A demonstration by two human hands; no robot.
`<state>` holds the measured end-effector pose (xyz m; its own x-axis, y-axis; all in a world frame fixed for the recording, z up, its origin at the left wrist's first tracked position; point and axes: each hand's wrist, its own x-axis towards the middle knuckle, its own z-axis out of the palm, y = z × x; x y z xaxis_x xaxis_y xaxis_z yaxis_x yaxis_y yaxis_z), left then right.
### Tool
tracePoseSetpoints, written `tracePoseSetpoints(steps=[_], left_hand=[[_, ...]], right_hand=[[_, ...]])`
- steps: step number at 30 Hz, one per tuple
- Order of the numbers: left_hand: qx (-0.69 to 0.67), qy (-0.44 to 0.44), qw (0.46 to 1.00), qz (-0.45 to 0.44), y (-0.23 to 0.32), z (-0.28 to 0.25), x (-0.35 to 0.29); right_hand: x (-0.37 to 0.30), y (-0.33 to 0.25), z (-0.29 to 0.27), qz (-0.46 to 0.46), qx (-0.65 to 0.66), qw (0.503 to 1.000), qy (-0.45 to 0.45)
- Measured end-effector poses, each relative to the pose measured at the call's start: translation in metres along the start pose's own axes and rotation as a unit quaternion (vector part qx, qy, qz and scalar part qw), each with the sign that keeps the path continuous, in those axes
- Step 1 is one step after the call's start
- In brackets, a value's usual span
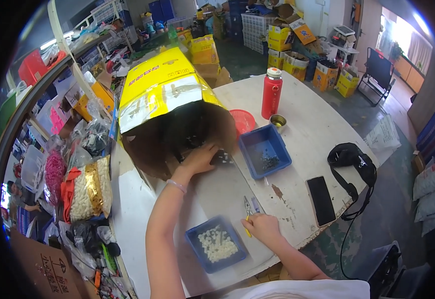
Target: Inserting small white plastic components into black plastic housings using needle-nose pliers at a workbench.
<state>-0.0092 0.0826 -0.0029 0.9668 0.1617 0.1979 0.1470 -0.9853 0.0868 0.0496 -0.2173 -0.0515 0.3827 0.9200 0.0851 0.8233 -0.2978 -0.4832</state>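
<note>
Cardboard box [177,129] mouth takes outstretched left hand [197,158]; right hand [262,226] grips pliers [248,209].

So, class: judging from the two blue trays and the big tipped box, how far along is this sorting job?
Done: the near blue tray holds a heap of small white pieces, and the far blue tray a few dark bits. In hand: the left hand reaches into the mouth of the tipped cardboard box; the right hand grips yellow-handled pliers. Left: cannot tell, since the box's inside is too dark.
</note>
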Motion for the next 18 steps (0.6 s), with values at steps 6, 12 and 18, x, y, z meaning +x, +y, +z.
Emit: tracePoseSetpoints(steps=[6, 12, 18], left_hand=[[0.012, -0.08, 0.995, -0.066, -0.001, 0.013, 0.003], [-0.237, 0.178, 0.916, -0.272, 0.031, -0.009, -0.063], [-0.533, 0.47, 0.631, -0.312, 0.094, -0.029, -0.195]], right_hand=[[-0.001, 0.003, 0.01, -0.01, 0.013, 1.0, 0.002], [-0.002, -0.009, -0.003, 0.028, -0.023, 0.998, -0.045], [-0.001, -0.005, -0.026, 0.042, 0.057, 0.993, -0.098]])
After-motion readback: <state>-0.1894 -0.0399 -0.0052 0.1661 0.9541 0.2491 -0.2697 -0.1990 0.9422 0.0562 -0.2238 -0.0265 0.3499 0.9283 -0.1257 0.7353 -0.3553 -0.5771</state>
